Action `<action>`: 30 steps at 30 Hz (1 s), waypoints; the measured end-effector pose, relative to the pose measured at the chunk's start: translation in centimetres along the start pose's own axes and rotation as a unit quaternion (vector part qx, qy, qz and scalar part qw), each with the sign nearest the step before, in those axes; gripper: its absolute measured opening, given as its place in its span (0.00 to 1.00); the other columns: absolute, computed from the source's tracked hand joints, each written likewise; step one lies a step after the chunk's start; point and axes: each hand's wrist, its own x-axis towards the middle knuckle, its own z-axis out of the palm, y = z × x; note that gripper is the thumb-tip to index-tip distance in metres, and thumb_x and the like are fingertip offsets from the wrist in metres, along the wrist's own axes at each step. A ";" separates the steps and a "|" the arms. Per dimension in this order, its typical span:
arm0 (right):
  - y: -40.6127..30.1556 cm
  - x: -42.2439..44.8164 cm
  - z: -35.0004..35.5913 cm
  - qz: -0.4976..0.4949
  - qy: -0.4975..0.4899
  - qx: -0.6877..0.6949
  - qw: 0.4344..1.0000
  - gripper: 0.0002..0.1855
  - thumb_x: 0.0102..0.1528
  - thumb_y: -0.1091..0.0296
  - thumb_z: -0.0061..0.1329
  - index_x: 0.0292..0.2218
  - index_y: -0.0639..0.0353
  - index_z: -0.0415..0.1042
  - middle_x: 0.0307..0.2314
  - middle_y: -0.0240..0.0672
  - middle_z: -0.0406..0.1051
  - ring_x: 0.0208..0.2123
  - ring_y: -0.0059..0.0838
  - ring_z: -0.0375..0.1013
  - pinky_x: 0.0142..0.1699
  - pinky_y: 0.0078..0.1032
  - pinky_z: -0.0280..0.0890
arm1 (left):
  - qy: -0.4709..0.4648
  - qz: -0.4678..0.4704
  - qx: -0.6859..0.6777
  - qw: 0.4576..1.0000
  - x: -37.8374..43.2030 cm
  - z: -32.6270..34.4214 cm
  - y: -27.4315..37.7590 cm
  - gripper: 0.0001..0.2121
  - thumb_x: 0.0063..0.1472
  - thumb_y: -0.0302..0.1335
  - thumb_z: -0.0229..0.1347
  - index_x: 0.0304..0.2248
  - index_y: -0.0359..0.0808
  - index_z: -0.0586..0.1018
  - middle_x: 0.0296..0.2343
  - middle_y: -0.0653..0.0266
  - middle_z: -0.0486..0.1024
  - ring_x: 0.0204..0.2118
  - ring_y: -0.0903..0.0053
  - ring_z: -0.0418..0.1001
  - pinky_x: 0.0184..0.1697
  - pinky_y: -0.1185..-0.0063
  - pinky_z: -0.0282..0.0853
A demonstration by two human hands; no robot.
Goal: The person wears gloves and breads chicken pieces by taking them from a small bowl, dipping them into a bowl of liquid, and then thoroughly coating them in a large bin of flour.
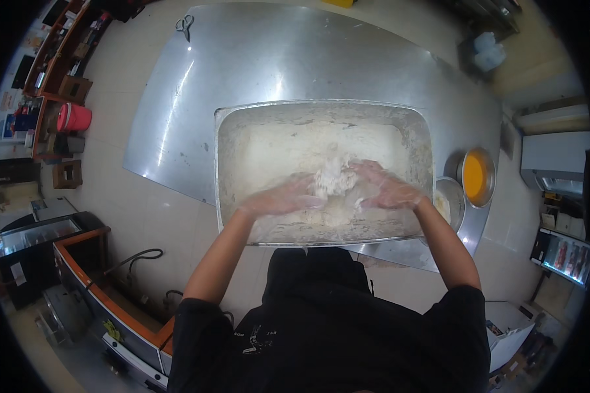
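A deep rectangular metal tub [324,101] sits in front of me with pale flour [275,142] spread over its bottom. Between my hands is a loose, crumbly clump of flour [335,178], blurred by motion. My left hand [285,194] reaches in from the left, its fingers extended against the clump's near-left side. From the right, my right hand [386,186] touches the clump with fingertips, thumb and fingers apart. Both hands are coated with flour, and neither is closed around anything.
The tub rests on a steel table [324,54]. At its right stand a metal bowl of orange-yellow liquid [477,178] and another bowl [455,196], partly behind my right forearm. Scissors [185,25] lie at the far left corner. A red bucket [73,117] stands off left.
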 end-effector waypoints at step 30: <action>-2.2 3.9 3.0 0.211 0.177 0.032 0.961 0.31 0.47 0.67 0.55 0.52 0.63 0.64 0.36 0.56 0.73 0.41 0.52 0.73 0.47 0.37 0.68 | 0.259 -0.015 0.311 0.914 4.0 3.9 -1.2 0.25 0.53 0.38 0.56 0.48 0.33 0.73 0.36 0.49 0.77 0.40 0.57 0.75 0.45 0.67 0.70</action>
